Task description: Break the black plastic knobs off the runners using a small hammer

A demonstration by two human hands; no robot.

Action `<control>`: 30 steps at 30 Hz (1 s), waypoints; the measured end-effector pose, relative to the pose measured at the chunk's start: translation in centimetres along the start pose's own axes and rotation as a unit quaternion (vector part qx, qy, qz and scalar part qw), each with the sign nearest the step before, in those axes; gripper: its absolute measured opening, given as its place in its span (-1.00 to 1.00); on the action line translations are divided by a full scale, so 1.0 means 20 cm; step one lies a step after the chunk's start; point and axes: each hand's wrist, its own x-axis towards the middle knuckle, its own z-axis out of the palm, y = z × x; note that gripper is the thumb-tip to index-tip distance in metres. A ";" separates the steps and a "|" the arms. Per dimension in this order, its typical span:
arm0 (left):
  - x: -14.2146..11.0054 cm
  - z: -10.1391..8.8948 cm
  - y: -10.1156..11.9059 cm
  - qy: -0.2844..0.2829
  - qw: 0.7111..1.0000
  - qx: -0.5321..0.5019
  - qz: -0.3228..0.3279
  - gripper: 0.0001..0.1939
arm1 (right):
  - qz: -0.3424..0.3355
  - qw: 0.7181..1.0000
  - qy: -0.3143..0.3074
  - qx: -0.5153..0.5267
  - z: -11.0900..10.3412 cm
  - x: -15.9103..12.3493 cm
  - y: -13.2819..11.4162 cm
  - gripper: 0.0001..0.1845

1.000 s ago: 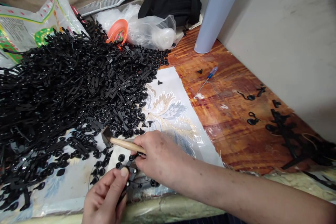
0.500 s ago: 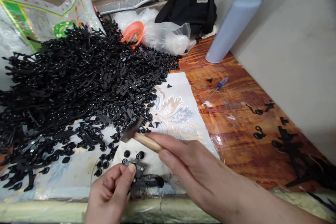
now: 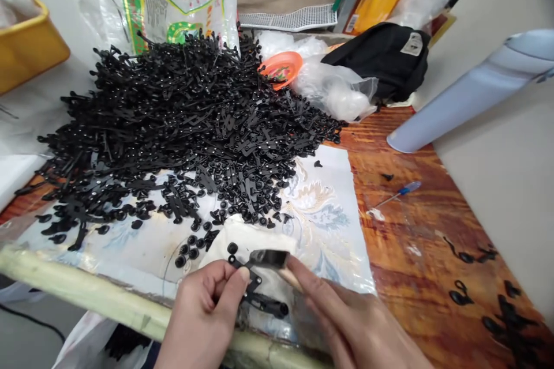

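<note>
My left hand (image 3: 205, 311) pinches a small black jointed plastic part (image 3: 255, 281) between thumb and fingers, close to the table's front edge. In my right hand (image 3: 350, 320) is a hammer (image 3: 270, 258), its fingers wrapped round the light wooden handle. The dark hammer head hovers over or touches the part beside my left thumb; which, I cannot tell. Another black arm-shaped piece (image 3: 270, 304) lies just below on the work surface. A round black knob (image 3: 232, 248) rests on the white pad (image 3: 259, 236) above my left fingertips.
A large heap of black plastic parts (image 3: 194, 109) covers the left and back of the table. A screwdriver (image 3: 404, 189) and several loose parts lie at right. A pale blue bottle (image 3: 467, 92), black cap (image 3: 385, 60) and orange dish (image 3: 283, 67) stand behind. A yellow bin (image 3: 32, 49) is at far left.
The hammer has come down from above the pad towards the part in my left hand. My view has shifted left, bringing the yellow bin into sight.
</note>
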 end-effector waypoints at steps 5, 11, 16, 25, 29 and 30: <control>0.01 -0.01 0.00 -0.025 0.998 0.049 0.005 -0.59 | -0.014 0.999 0.038 0.008 0.01 0.00 0.02 -0.38; 0.03 -0.02 -0.03 -0.048 0.998 0.044 -0.005 -0.57 | -0.017 0.998 -0.038 -0.051 0.02 0.02 0.02 -0.34; 0.03 -0.02 -0.03 -0.052 0.997 0.054 -0.006 -0.59 | -0.019 0.999 -0.025 -0.036 0.05 -0.02 0.02 -0.37; 0.03 -0.06 -0.02 -0.101 0.989 0.102 0.044 -0.59 | 0.162 0.976 -0.018 0.145 -0.03 0.19 -0.04 -0.66; -0.03 -0.08 0.04 -0.177 0.967 0.161 0.093 -0.59 | 0.226 0.910 -0.122 0.324 0.02 0.34 -0.11 -0.83; -0.04 -0.10 0.05 -0.182 0.963 0.171 0.106 -0.58 | 0.238 0.888 -0.169 0.357 0.05 0.36 -0.12 -0.84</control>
